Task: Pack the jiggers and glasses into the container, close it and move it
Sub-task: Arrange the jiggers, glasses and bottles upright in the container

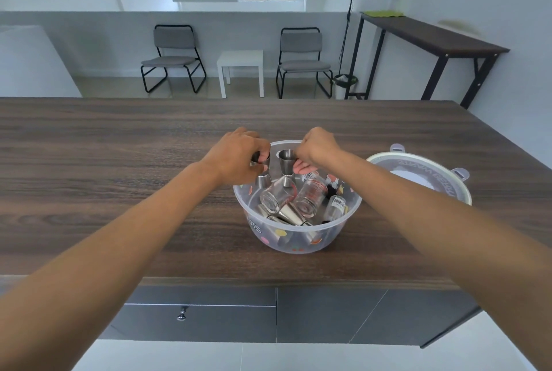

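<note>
A clear round plastic container [301, 246] with coloured fruit prints stands on the wooden counter. Inside lie several glasses, such as one [273, 198] on its side and a measuring glass [310, 196] with red markings, plus steel jiggers [294, 215] at the bottom. My left hand [239, 157] holds a steel jigger [264, 172] upright over the container's far left rim. My right hand [318, 149] grips another steel jigger [287, 166] by its upper cup over the far side. The container's lid [424, 175] lies upside down to the right.
The dark wooden counter [119, 161] stretches wide to the left and behind the container. Its front edge is just below the container, above grey drawers [209, 314]. Chairs and a small white table [241, 70] stand beyond the counter.
</note>
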Demonstrator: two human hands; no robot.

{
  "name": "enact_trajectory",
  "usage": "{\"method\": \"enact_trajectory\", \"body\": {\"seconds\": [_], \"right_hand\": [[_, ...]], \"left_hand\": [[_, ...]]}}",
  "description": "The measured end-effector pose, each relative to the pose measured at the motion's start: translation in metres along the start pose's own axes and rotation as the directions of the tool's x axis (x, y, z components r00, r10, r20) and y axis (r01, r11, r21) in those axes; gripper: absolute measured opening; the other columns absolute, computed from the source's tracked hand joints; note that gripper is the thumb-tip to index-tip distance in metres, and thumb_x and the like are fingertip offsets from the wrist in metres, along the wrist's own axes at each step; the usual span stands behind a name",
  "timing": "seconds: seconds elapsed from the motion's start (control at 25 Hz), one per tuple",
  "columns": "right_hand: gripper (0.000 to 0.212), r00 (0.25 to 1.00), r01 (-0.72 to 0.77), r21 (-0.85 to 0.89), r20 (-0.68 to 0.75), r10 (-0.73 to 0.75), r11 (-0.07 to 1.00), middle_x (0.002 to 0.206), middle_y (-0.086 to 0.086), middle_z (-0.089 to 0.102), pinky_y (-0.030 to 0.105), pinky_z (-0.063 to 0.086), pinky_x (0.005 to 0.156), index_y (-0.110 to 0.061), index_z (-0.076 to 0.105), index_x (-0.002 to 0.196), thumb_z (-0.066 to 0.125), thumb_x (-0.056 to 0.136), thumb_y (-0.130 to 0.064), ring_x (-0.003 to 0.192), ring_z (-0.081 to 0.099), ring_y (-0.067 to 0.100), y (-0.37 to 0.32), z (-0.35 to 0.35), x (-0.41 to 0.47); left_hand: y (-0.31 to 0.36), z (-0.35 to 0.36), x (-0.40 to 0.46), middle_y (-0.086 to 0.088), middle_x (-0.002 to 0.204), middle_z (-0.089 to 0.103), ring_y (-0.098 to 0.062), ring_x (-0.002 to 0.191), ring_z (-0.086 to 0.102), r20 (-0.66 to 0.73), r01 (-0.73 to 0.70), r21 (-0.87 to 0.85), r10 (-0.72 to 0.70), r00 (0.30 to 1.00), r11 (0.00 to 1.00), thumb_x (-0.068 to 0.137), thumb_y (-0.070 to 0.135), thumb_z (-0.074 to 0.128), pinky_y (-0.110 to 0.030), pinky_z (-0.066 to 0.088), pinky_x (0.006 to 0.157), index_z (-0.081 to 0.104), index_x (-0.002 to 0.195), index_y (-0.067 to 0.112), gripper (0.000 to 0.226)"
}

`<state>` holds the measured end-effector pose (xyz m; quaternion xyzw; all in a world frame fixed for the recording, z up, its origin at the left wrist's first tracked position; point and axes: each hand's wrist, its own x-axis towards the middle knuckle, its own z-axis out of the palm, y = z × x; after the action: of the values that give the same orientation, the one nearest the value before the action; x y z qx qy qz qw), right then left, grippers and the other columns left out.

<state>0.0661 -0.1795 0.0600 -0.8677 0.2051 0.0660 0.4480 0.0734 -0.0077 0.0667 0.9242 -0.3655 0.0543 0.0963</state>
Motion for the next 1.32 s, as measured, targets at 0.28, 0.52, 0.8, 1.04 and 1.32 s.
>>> {"method": "enact_trajectory", "body": {"seconds": [0.28, 0.52, 0.8, 1.04, 1.32], "right_hand": [[0.011, 0.965, 0.263, -0.333, 0.099, -0.244, 0.906, 0.075, 0.006, 0.071, 0.026, 0.058, 0.067, -0.009, 0.067, 0.084, 0.058, 0.088, -0.013, 0.068, 0.067, 0.015, 0.016, -0.025, -0.05], [0.019, 0.907, 0.316, -0.552, 0.415, -0.075, 0.772, 0.066, 0.001, 0.066, 0.01, 0.043, 0.044, -0.003, 0.072, 0.095, 0.067, 0.08, -0.014, 0.057, 0.058, 0.007, 0.029, -0.025, -0.08], [0.022, 0.919, 0.295, -0.605, 0.392, -0.046, 0.74, 0.073, 0.005, 0.062, 0.028, 0.045, 0.067, -0.007, 0.069, 0.084, 0.073, 0.075, -0.026, 0.074, 0.057, 0.019, 0.028, -0.012, -0.077], [0.024, 0.925, 0.291, -0.686, 0.379, -0.014, 0.667, 0.063, 0.0, 0.052, 0.028, 0.044, 0.062, -0.013, 0.055, 0.061, 0.069, 0.077, -0.025, 0.072, 0.054, 0.02, 0.028, 0.005, -0.071], [0.023, 0.939, 0.304, -0.654, 0.329, -0.101, 0.692, 0.056, 0.0, 0.051, 0.025, 0.042, 0.059, -0.013, 0.056, 0.058, 0.071, 0.069, -0.027, 0.059, 0.05, 0.018, 0.024, -0.009, -0.078]], "left_hand": [[0.006, 0.011, 0.019, -0.009, 0.101, 0.066, -0.026, 0.097, 0.057, 0.014, 0.107, -0.059, -0.106, 0.994, 0.993, 0.071, 0.029, 0.074, -0.044, 0.05, 0.084, 0.051, 0.104, 0.013, 0.043], [0.009, 0.018, 0.027, 0.004, 0.072, 0.054, -0.024, 0.1, 0.048, -0.002, 0.101, 0.017, -0.101, 0.995, 0.995, 0.07, 0.037, 0.075, -0.03, 0.035, 0.072, 0.053, 0.1, 0.014, 0.044], [0.022, -0.008, 0.011, 0.0, 0.108, 0.062, -0.02, 0.109, 0.053, 0.031, 0.032, 0.088, -0.035, 0.999, 0.996, 0.072, 0.037, 0.074, -0.035, 0.046, 0.093, 0.06, 0.103, 0.016, 0.04], [0.046, -0.009, -0.015, 0.004, 0.096, 0.075, -0.012, 0.087, 0.065, 0.516, 0.025, 0.038, -0.041, 0.856, 0.999, 0.075, 0.01, 0.063, -0.022, 0.052, 0.085, 0.077, 0.089, 0.02, 0.022], [0.049, 0.003, -0.008, 0.01, 0.098, 0.076, -0.01, 0.097, 0.066, 0.563, 0.033, 0.045, -0.052, 0.824, 0.998, 0.075, 0.02, 0.067, -0.022, 0.048, 0.094, 0.078, 0.092, 0.021, 0.02]]}}
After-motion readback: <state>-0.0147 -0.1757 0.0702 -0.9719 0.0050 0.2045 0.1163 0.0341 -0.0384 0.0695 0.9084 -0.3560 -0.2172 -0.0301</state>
